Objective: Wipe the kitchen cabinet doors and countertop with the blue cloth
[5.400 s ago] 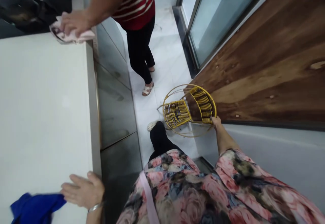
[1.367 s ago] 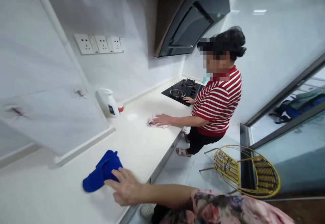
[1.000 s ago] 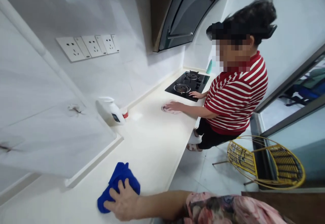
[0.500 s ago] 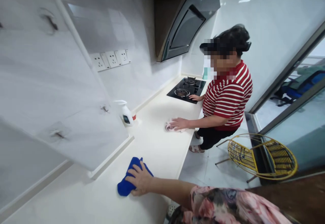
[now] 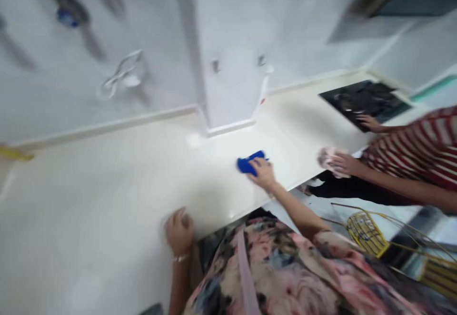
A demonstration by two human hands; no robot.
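White countertop (image 5: 107, 186) in a kitchen, one black gas hob (image 5: 364, 98) beyond the grip: right hand (image 5: 262, 173) clamped on one blue cloth (image 5: 246, 165), left hand (image 5: 180, 231) curled at the edge, grip unclear, co-worker's hand (image 5: 338, 163) on one pink cloth (image 5: 326, 157) nearby.

A white countertop (image 5: 107, 200) is stretching across the view. A blue cloth (image 5: 246, 165) is lying directly under the right fingers (image 5: 260, 167). Past those fingers, a black gas hob (image 5: 364, 100) is sitting in the counter, and a pink cloth (image 5: 330, 157) is resting near its front edge, under a co-worker's fingers (image 5: 341, 162).
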